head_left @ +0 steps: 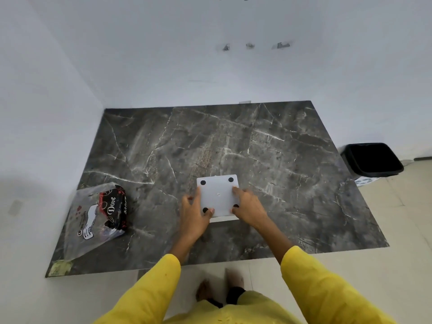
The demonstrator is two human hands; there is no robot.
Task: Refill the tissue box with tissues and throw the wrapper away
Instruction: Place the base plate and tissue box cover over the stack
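Observation:
A white tissue box lies upside down near the middle of the dark marble table, its flat base with black round feet facing up. My left hand grips its left side with the thumb on the near-left foot. My right hand holds its right side, fingers resting on the base. A clear plastic wrapper printed "Dove", with a dark pack inside, lies at the table's left edge, apart from both hands.
A black waste bin stands on the floor past the table's right edge. White walls close off the back and left sides. Beige tiled floor runs along the right and the near edge, where my feet stand.

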